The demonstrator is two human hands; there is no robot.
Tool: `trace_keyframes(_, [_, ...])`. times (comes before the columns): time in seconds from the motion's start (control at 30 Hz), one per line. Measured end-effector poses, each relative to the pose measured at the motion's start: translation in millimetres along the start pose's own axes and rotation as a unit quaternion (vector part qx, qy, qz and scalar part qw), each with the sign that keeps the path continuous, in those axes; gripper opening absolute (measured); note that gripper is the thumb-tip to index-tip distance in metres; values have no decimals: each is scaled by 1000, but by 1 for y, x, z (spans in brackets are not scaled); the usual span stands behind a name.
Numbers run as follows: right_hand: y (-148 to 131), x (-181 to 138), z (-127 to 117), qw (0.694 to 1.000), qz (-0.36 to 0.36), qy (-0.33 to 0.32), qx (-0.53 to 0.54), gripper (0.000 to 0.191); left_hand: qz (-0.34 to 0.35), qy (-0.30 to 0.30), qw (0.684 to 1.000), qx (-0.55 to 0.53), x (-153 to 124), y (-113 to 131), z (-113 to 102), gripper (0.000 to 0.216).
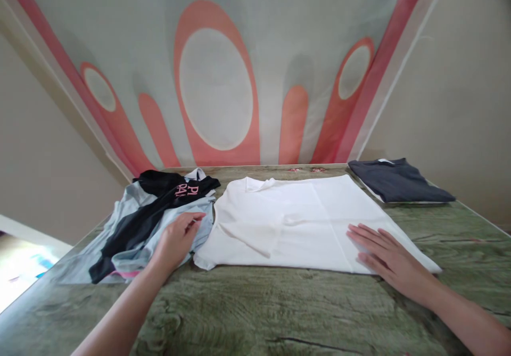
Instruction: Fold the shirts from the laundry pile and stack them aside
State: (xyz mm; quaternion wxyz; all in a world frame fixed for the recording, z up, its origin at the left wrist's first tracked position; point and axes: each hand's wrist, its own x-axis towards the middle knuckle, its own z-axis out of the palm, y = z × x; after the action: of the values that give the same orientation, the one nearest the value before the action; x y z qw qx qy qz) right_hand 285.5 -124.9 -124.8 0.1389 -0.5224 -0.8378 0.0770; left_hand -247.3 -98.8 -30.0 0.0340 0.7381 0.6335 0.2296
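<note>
A white shirt [303, 217] lies spread flat across the middle of the green wood-grain table [255, 313], one sleeve folded inward. My right hand [385, 255] lies flat on its right lower part, fingers stretched out. My left hand [178, 239] rests at the shirt's left edge, over a heap of light blue and black clothes [151, 215]; its fingers are loosely curled and touch the light blue fabric, and whether they grip it is unclear.
A folded dark grey garment [399, 180] lies at the table's far right corner. Behind the table hangs a grey cloth with red-orange ovals [215, 90]. The table's left edge drops off to a bright floor [19, 265].
</note>
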Motion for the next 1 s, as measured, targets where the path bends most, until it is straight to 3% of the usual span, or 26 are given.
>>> trace_keyframes(0.13, [8,2,3,999,-11,33,18,50,-24,-93,995,42,-3,-5,0,33])
trace_keyframes(0.27, [31,-4,6,995,22,96,31,46,-44,-135,986,83,-2,0,15,26])
trace_keyframes(0.47, [62,-10,11,989,75,126,25,47,-69,-126,990,0,1,-1,20,20])
trace_keyframes(0.7, [59,-9,9,990,72,118,28,42,-107,-80,982,-130,-3,7,15,30])
trace_keyframes(0.87, [55,-9,3,986,100,124,41,44,-128,-163,960,-186,-3,0,17,42])
trace_keyframes(1.0, [54,-9,1,984,117,126,39,43,-134,-167,957,-194,-1,-6,19,48])
